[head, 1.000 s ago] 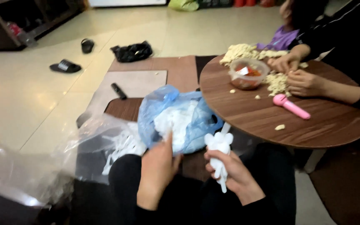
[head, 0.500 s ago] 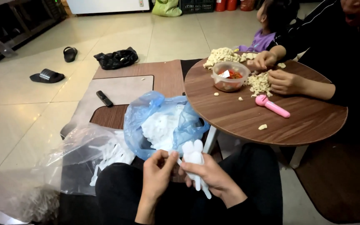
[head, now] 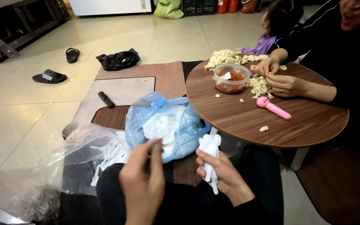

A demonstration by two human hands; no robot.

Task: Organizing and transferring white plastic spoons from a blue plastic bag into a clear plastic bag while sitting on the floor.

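A seated person works over their lap beside a low round wooden counter (head: 246, 121), the right hand (head: 223, 175) closed around a bunch of white plastic pieces (head: 210, 160) that stand upright out of the fist, their tops just in front of the counter's near edge. The left hand (head: 144, 181) is raised with its back to the camera, fingers curled loosely toward the thumb at the mouth of a blue plastic bag (head: 167, 125) — whether anything is pinched between the fingertips cannot be told. The blue bag sits open on the floor mats against the person's knees and is full of more white pieces; to its left a clear plastic bag (head: 63, 162) lies crumpled, with further white pieces spilled inside it. Across the counter another person's two hands (head: 278, 77) work at a pile of pale peeled bits (head: 259, 85), next to a round clear container (head: 231, 78) holding something red, with a second pale heap (head: 223, 58) behind it. A pink handled tool (head: 273, 108) lies on the counter near those hands, well apart from the wearer. On the floor beyond — a black remote (head: 106, 99), a dark bag (head: 118, 59) and two black sandals (head: 50, 76)
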